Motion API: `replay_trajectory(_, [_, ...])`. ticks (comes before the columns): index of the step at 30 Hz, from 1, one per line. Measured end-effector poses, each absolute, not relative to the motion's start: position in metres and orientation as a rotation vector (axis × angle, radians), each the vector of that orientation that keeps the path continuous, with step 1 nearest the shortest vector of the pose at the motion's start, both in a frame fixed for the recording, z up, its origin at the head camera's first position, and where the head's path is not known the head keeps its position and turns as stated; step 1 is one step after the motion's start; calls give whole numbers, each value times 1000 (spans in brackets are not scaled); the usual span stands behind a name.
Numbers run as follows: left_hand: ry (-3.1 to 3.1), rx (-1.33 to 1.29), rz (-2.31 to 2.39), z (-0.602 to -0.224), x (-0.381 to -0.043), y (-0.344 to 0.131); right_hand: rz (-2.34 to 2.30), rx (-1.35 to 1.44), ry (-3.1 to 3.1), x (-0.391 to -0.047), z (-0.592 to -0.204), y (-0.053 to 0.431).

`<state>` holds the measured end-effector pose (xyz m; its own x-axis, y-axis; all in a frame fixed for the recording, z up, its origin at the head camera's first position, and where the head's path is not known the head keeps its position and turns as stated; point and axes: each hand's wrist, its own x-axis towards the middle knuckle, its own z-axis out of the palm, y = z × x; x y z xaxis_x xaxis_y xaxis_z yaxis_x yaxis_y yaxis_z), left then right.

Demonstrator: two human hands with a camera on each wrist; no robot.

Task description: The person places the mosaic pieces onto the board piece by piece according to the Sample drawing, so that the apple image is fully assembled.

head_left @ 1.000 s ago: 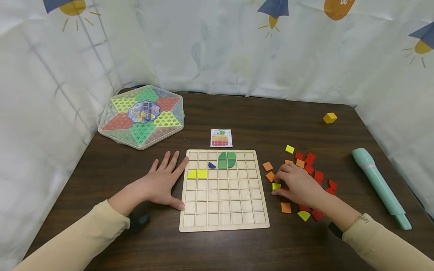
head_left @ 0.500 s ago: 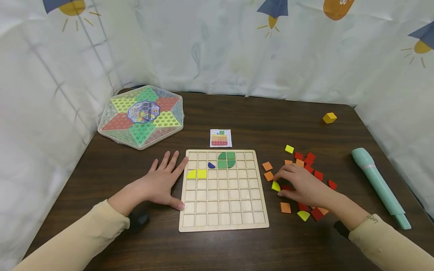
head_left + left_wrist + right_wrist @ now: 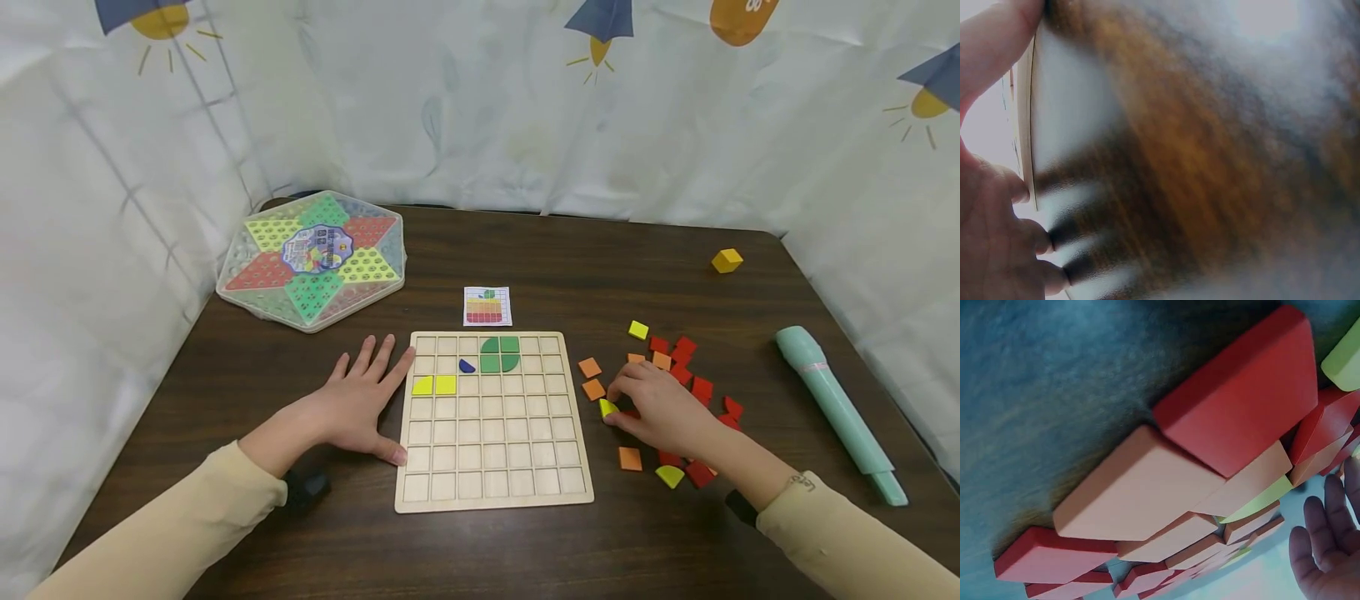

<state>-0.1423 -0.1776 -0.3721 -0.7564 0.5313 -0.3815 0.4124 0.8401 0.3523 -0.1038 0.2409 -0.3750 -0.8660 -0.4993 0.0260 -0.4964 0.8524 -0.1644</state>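
My left hand lies with fingers spread on the table, its thumb and index fingertip at the left edge of a wooden grid board. Between thumb and fingers, my right hand pinches a yellow quarter-round tile just right of the board. The board bears green tiles near its top, a small dark blue piece, a yellow rounded tile and a yellow square tile. Loose red tiles and orange tiles crowd about the right hand.
A small picture card lies behind the board. At the back left sits a hexagonal Chinese checkers set. A mint-green stick-like object lies at the right, with a yellow cube farther back. Another yellow quarter-round tile lies near the front.
The yellow quarter-round tile has turned between the right hand's fingers and shifted slightly left; the thumb has closed in on it. The left hand stays in place.
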Motion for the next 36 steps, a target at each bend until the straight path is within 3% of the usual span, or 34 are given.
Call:
replay_trajectory(9, [2541,699,336,-371,-143,-180,-306,-855,3022,-109,-359,220])
replay_trajectory(24, [2532,714,323,-372,-143,-179,-216,-1002,2883,-146,-359,95])
replay_trajectory(36, [2539,685,307,-372,-143,-179,-94,-882,2844,-158,-361,64])
